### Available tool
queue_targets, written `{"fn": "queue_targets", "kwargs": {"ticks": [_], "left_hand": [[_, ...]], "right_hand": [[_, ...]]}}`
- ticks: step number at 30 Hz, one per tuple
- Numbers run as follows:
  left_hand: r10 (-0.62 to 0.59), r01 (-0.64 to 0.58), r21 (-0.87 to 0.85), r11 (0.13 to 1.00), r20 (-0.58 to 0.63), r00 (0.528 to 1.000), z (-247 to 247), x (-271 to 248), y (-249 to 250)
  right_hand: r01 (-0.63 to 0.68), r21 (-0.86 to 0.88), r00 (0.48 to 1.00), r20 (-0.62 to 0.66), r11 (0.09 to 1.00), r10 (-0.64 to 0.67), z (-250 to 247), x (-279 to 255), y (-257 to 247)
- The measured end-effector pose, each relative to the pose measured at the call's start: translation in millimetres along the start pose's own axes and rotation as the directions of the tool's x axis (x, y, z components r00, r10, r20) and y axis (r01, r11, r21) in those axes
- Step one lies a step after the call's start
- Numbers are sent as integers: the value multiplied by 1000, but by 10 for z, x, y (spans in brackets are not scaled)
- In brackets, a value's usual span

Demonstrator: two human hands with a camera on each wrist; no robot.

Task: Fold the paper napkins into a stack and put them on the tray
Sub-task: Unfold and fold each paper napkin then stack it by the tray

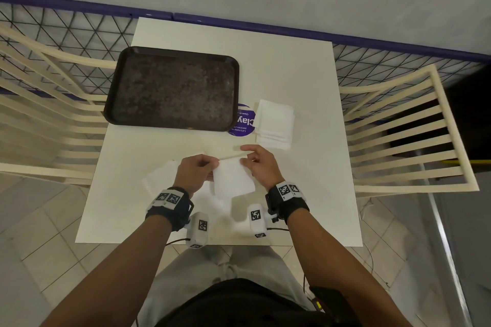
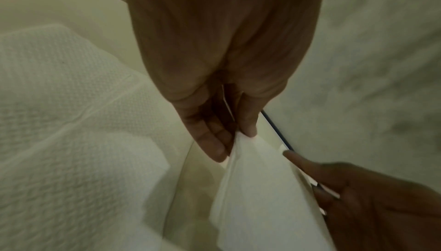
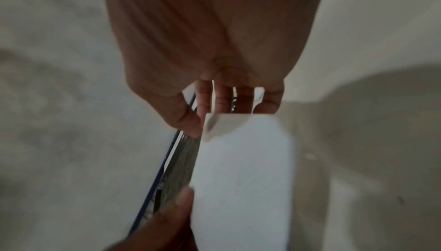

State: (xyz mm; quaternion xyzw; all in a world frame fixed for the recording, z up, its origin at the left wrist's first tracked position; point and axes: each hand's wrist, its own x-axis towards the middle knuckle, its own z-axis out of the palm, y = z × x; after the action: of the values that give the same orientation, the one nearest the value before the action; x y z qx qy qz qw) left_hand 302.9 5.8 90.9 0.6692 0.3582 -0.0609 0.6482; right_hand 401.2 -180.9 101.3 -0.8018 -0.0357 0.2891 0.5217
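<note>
The dark rectangular plastic tray sits far left, bare. A flat white embossed napkin lies beside my left hand, which pinches one top corner of the raised white paper napkin; my right hand pinches the other. I should match edges before creasing (thin paper skews easily). The folded white napkin stack waits right of the tray.

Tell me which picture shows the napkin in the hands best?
The head view: the held napkin shows whole, pinched at its top corners by the left hand and right hand. The left wrist view shows only one pinched corner; the right wrist view shows it blurry and cut off.
</note>
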Motion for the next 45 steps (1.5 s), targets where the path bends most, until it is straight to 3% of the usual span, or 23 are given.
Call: {"fn": "queue_targets", "kwargs": {"ticks": [2,5,9,21,24,27,30,33,38,41,45], "left_hand": [[68,-70,88,994,18,998,6,-17,31],[184,-191,217,957,52,982,22,-63,86],[285,-274,305,912,7,958,24,-97,97],[315,-260,345,902,-113,942,69,-85,134],[319,-252,343,905,-154,935,132,-61,186],[321,-249,335,909,-177,931,180,-9,226],[316,-243,330,912,-185,931,235,38,272],[293,-227,337,914,-160,943,236,89,237],[218,-195,404,894,-12,976,103,149,-15],[164,-156,420,894,16,986,9,121,-129],[76,-55,417,907,-33,997,-68,88,-178]], "right_hand": [[72,-151,996,56,986,-64,30,-16,-94],[168,-222,983,104,960,-148,133,-27,-183],[167,-303,985,84,938,-148,229,49,-176],[107,-175,993,-24,979,-113,32,127,-149],[49,-90,998,-46,995,-53,65,124,-173],[-48,-136,998,42,989,54,52,119,-176],[5,-242,997,73,970,13,-33,141,-170],[8,-237,1000,-27,972,-15,-238,264,-230],[-73,-303,964,-267,950,-11,-772,767,-257],[-139,-346,949,-314,928,25,-989,976,-231],[-185,-386,932,-361,904,36,-1138,1100,-193]]}}
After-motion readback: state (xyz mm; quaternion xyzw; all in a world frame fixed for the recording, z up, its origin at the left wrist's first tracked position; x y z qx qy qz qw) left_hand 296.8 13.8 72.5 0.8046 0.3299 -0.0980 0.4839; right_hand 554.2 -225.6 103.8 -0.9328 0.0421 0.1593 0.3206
